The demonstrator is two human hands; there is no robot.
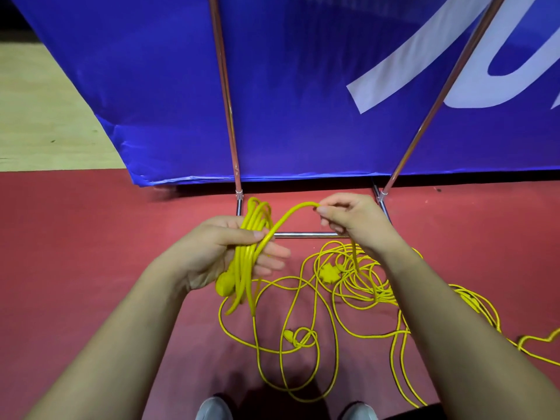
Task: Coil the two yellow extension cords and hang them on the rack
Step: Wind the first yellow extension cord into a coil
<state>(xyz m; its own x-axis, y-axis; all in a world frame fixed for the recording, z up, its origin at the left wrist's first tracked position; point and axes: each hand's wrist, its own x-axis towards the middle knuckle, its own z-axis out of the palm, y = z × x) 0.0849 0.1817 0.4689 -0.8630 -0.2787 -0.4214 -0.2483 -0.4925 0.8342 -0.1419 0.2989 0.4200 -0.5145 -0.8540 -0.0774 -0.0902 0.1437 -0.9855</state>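
fairly bright, even overhead light. dark shadow on red floor (91, 253) at btm centre. soft sheen on blue banner (303, 86), glints on chrome rack (225, 86). wide-angle bend twd edges; focus mostly sharp.

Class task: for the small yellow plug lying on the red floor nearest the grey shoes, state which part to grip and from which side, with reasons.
Probably pinch the yellow plug across its body, coming from above and the left: it lies flat on the red floor, and a small cord loop crowds its right end.
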